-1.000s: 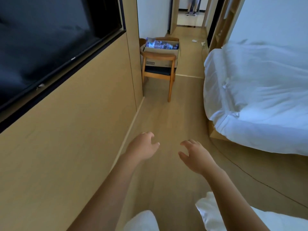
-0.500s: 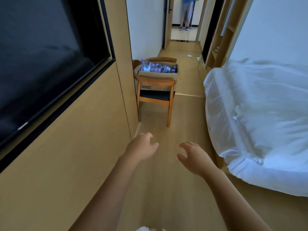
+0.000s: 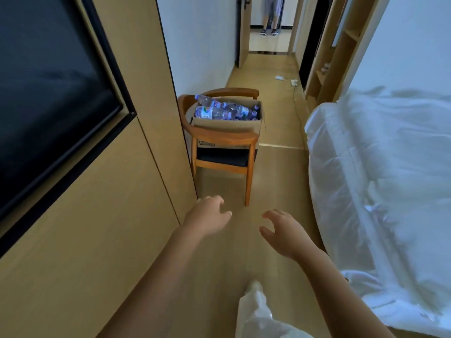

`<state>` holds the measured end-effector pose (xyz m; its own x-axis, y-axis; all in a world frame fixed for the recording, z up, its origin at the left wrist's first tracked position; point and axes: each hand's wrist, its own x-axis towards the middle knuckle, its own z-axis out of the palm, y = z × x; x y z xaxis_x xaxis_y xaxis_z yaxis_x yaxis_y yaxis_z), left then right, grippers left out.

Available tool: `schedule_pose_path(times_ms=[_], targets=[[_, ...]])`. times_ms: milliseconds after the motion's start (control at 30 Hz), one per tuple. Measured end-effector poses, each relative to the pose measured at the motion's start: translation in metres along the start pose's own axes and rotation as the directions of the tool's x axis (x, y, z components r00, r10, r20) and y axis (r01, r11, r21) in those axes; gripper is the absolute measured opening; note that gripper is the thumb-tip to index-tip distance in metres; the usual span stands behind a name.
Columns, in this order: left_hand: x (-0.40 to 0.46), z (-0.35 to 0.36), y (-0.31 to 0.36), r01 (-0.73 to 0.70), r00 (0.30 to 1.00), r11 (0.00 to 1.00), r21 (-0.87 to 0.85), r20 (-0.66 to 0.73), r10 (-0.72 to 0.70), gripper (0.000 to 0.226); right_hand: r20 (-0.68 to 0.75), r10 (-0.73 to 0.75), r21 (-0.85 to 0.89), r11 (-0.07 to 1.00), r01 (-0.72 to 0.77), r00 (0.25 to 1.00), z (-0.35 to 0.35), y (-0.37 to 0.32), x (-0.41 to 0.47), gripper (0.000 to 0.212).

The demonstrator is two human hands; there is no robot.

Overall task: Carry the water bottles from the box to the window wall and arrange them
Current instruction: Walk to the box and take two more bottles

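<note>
White-sheeted bed (image 3: pixel 380 181) right, tan wood wall panel (image 3: pixel 102 215) left: narrow aisle. Brown cardboard box (image 3: pixel 227 123) of clear plastic water bottles (image 3: pixel 219 111) on wooden armchair (image 3: pixel 219 145) ahead. Left hand (image 3: pixel 207 215), right hand (image 3: pixel 283 230) empty, fingers loosely spread. Step: approach; next, reach over chair's armrest, which partly blocks box.

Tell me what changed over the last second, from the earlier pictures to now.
The person has walked nearer the wooden chair; it and the cardboard box of water bottles look larger. The left hand and right hand stay stretched forward, empty, fingers loosely curled. Nothing was grasped or released; the box is still on the chair and the bed remains to the right.
</note>
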<state>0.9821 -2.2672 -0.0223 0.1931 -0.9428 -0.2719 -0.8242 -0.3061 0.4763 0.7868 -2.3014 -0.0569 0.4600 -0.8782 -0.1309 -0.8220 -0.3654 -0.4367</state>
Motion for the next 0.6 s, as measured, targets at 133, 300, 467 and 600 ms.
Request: schedule_pose_path(times_ms=[133, 300, 467, 600], targets=[[0.087, -0.022, 0.020, 0.018, 0.999, 0.999, -0.037, -0.026, -0.019, 0.051, 0.011, -0.015, -0.003, 1.000, 0.015, 1.000, -0.032, 0.022, 0.090, 0.041], [0.182, -0.043, 0.041, 0.056, 0.997, 0.996, -0.070, -0.046, -0.059, 0.051, 0.011, -0.042, -0.011, 0.999, 0.042, 0.999, -0.069, 0.044, 0.191, 0.031], [0.248, -0.054, 0.042, 0.107, 0.994, 0.989, -0.105, -0.015, -0.109, 0.053, 0.089, -0.045, -0.015, 0.999, 0.047, 0.995, -0.081, 0.058, 0.265, 0.032], [0.303, -0.067, 0.031, 0.127, 0.991, 0.986, -0.110, -0.013, -0.130, 0.052, 0.117, -0.044, 0.004, 0.999, 0.044, 0.992, -0.082, 0.061, 0.323, 0.032]])
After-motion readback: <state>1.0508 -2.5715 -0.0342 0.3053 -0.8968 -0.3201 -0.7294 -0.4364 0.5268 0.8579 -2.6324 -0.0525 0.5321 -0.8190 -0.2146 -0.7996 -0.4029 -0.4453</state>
